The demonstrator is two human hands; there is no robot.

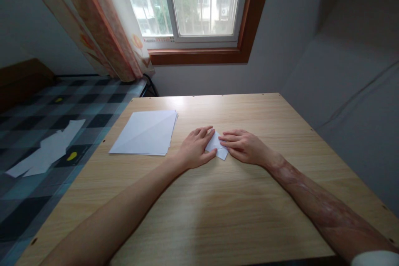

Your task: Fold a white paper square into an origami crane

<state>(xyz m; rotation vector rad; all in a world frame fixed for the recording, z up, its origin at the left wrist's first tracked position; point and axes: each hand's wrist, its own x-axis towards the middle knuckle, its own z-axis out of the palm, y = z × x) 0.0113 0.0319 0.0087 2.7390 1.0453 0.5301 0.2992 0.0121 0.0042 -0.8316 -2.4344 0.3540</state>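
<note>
A small folded piece of white paper (217, 143) lies on the wooden table, between my two hands. My left hand (196, 147) rests at its left side, with the thumb on the lower edge and the fingers at the upper edge, holding it against the tabletop. From the other side, my right hand (245, 145) grips the right edge, its fingers close together and pressed on the paper. A pointed flap sticks out at the bottom, towards me. The parts of the paper beneath my fingertips are hidden.
A stack of white square sheets (145, 133), the top one creased diagonally, lies on the table (199, 212) to the left. White paper scraps (51, 149) are on the checked bed (93, 99) beyond the table's left edge. A window (202, 4) and curtain (106, 20) are behind.
</note>
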